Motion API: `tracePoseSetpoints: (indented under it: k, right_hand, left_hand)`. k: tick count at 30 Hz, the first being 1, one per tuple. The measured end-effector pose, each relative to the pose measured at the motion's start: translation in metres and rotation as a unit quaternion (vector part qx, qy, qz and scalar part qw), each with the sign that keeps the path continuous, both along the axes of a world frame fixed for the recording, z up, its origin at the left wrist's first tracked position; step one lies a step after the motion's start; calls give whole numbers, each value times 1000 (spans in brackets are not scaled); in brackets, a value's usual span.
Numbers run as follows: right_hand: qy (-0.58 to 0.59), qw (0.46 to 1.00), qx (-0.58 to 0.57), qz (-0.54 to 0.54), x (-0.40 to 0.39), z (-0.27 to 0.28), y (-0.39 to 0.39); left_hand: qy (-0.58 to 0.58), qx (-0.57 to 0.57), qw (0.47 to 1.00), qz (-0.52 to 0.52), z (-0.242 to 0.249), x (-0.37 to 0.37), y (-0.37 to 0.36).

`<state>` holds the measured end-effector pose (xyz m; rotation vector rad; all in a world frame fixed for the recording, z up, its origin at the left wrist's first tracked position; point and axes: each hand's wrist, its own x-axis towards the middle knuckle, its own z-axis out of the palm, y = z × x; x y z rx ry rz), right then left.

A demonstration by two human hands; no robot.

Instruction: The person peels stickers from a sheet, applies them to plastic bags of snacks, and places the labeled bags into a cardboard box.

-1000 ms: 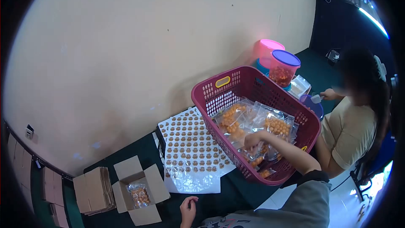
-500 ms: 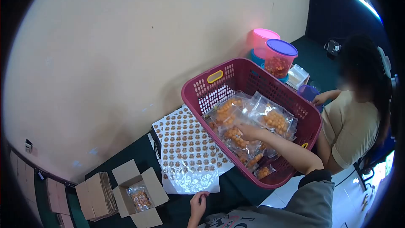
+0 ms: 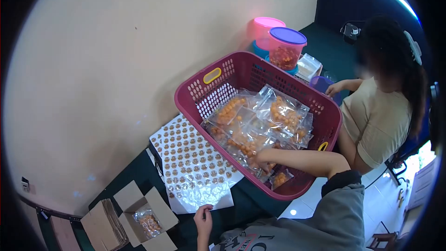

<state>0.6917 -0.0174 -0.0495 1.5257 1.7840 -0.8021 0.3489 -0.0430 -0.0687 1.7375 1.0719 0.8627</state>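
My right hand reaches down into a maroon plastic laundry basket, its fingers among clear bags of round orange snacks. Some fingers are hidden there, and I cannot tell whether they grip a bag. Just below that hand lies a smaller snack packet, against the near wall of the basket. My left hand is curled closed over the dark green tabletop, fingertips near the lower edge of a sheet of round stickers. An open cardboard box to its left contains a packet of snacks.
Folded cardboard boxes stand left of the open box. Lidded pink tubs rise behind the basket against the wall. Another person sits at the right, one hand by a purple container.
My right hand has moved down over the bags toward the near side of the basket. The camera view has shifted rightward. My left hand stays closed near the sticker sheet.
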Motion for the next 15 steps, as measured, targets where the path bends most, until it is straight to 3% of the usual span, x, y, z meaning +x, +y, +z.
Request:
tracePoseSetpoints:
  k: [1,4,5,7,9,13,15]
  right_hand:
    - [-77,996,45,31,-11,-7,-6]
    - [-21,996,89,4,-14,22,-16]
    - [-48,997,59,-24,2,-9,1]
    - [-36,988,121,-85,24,35,18]
    - [126,964,120,-201,56,88,31]
    - [374,832,290,-288,70,195,-16]
    - [484,726,367,-321,57,227,-41]
  left_hand:
    - [0,-7,1000,-1,-2,0,-4]
    - [-10,-12,1000,5,-2,-1,-7]
    - [-11,-9,1000,-1,0,-1,-8]
    - [-17,-12,1000,-2,3,-1,-10]
    - [-24,-16,1000,2,1,-2,-13]
    - [-34,-21,999,-8,1,-5,-13]
    - [-43,-27,999,-14,4,-3,-15]
